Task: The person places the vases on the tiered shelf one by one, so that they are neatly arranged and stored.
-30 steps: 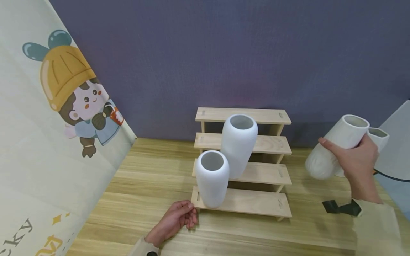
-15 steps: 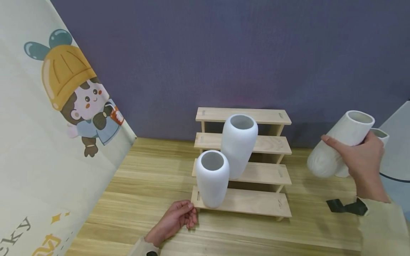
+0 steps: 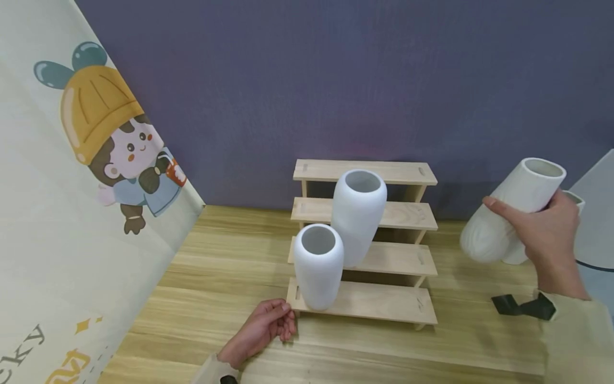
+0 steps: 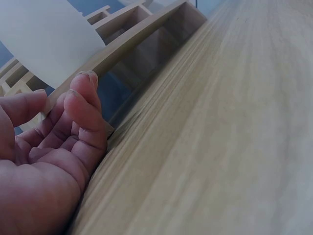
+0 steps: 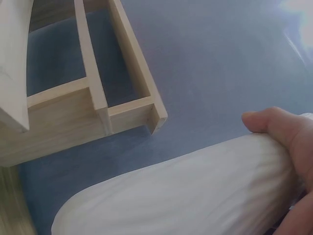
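Observation:
My right hand (image 3: pixel 551 234) grips a white ribbed vase (image 3: pixel 520 186), held tilted above the table with its mouth toward the upper right. In the right wrist view the vase (image 5: pixel 186 191) spans the bottom, with the thumb along its upper side. A four-step wooden display stand (image 3: pixel 384 301) stands mid-table. On its lowest step, at the left, is a short smooth white vase (image 3: pixel 317 282); a taller one (image 3: pixel 357 224) stands upright behind it. My left hand (image 3: pixel 264 328) pinches the lowest step's left front corner, fingers curled, as the left wrist view shows.
Another white vase (image 3: pixel 515 253) stands at the right, mostly hidden behind the held vase and hand. A dark cable (image 3: pixel 595 266) runs at the right edge. Behind the stand rises a blue-grey partition (image 3: pixel 249 106); a cartoon-printed white wall (image 3: pixel 43 213) borders the left.
My right hand has shifted a little right and up with the ribbed vase, hiding more of the vase behind. The left hand and the two vases on the stand have stayed put.

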Demonstrator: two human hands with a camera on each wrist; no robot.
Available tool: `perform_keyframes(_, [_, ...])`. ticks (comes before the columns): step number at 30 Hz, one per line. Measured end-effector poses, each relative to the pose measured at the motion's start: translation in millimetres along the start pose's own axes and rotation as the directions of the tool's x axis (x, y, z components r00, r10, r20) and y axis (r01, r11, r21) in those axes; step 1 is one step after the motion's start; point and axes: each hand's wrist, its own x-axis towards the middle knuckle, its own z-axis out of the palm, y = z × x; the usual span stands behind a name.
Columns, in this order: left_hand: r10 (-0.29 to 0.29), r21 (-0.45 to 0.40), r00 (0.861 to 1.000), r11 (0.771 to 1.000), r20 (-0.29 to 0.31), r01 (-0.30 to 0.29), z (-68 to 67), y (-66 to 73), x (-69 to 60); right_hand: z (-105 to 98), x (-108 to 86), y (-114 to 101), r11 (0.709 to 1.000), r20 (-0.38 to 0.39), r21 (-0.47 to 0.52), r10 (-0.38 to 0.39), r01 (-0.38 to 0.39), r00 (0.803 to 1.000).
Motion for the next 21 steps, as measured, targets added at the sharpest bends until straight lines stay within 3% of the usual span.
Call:
perform_keyframes(11, [0.019, -0.001, 1.0, 1.0, -0.02, -0.02, 5.0, 0.6, 17.1, -1.3, 24.8, -17.1, 0.991, 0.024, 0.105, -0.083, 0.08, 0.996])
perform_keyframes(21, [0.036, -0.012, 0.998, 0.999, -0.046, -0.037, 10.5, -0.5, 31.1, -1.4, 47.6, -28.3, 0.984, 0.082, 0.114, -0.143, 0.133, 0.986])
